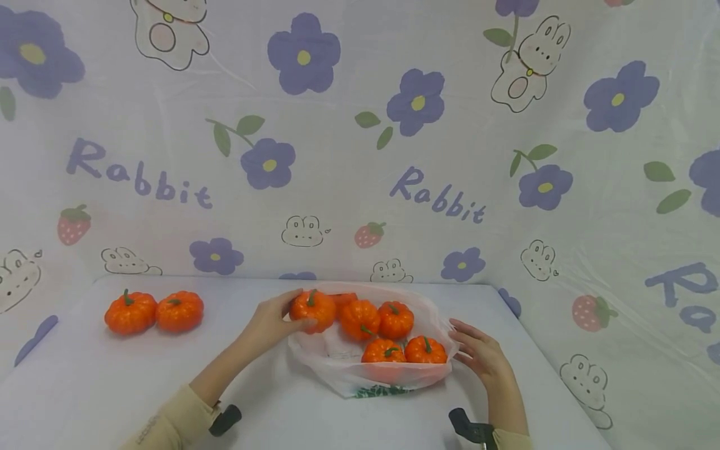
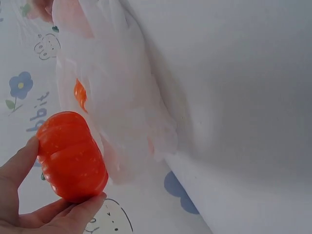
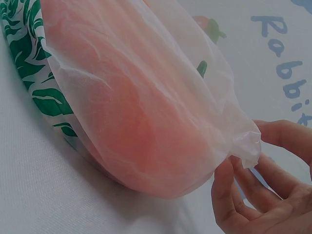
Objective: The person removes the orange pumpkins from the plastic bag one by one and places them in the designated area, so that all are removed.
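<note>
At the left side of a white plastic bag (image 1: pixel 337 372), my left hand (image 1: pixel 275 317) grips a small orange pumpkin (image 1: pixel 312 310) with a green stem. The left wrist view shows the pumpkin (image 2: pixel 73 157) between thumb and fingers, beside the bag's thin wall (image 2: pixel 122 87). On the opposite side, my right hand (image 1: pixel 480 351) holds the bag's edge; the right wrist view has a crumpled bit of film (image 3: pixel 247 146) between the fingers. Several orange pumpkins (image 1: pixel 395 320) lie inside the bag, whose mouth is spread open. Green leaf print (image 3: pixel 48 100) marks its outside.
Two more pumpkins (image 1: pixel 130 312) sit side by side at the left of the white table (image 1: pixel 281 412). Behind the table hangs a curtain (image 1: pixel 337 187) printed with rabbits, purple flowers and strawberries.
</note>
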Demonstrator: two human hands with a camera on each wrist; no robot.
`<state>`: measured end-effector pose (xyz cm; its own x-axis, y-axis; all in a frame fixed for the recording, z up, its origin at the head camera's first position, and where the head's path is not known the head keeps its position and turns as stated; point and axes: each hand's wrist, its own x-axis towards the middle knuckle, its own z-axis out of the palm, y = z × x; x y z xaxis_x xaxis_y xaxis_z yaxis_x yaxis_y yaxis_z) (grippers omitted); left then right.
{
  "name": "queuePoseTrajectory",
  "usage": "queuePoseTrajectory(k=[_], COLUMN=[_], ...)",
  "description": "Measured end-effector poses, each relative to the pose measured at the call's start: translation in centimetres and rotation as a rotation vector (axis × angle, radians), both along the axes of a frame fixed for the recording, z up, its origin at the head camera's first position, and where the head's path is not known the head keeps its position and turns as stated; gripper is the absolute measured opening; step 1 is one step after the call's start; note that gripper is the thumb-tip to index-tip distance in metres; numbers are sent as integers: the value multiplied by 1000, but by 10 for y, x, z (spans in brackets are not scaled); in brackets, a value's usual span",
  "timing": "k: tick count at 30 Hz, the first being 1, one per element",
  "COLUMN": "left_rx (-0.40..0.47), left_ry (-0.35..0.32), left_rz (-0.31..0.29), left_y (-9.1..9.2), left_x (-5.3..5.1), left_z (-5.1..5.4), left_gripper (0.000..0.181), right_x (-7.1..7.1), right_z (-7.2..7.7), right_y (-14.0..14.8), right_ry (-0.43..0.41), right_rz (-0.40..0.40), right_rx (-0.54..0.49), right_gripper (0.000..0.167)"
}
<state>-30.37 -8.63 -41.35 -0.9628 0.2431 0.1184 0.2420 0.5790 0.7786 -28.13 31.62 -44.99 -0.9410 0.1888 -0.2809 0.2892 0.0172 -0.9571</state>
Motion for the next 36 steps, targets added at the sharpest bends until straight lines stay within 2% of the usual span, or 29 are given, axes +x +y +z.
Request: queuePoseTrajectory(k=[9,16,22,26,33,36], left_rx=[-3,15,-14,-48,-41,-45], left_ry=[-3,-9,14,6,-58,-56], left_rz=[67,101,136,170,224,237], left_y=[-23,-37,-52,-64,-83,-90], left_x=[-6,-12,-16,-19,-25,-27], left_z=[4,0,-1,-3,-11,-15], left_gripper=[76,78,80,79,79,79], right_x=[0,0,0,1,2,2], right_z=[0,0,1,1,0,0], right_y=[1,1,1,2,2,2], right_ry=[-5,-5,-5,-1,2,3], right_rz=[4,2,0,9,14,16], right_rx=[4,3,-1,8,18,13], right_gripper=[59,58,55,56,57,57])
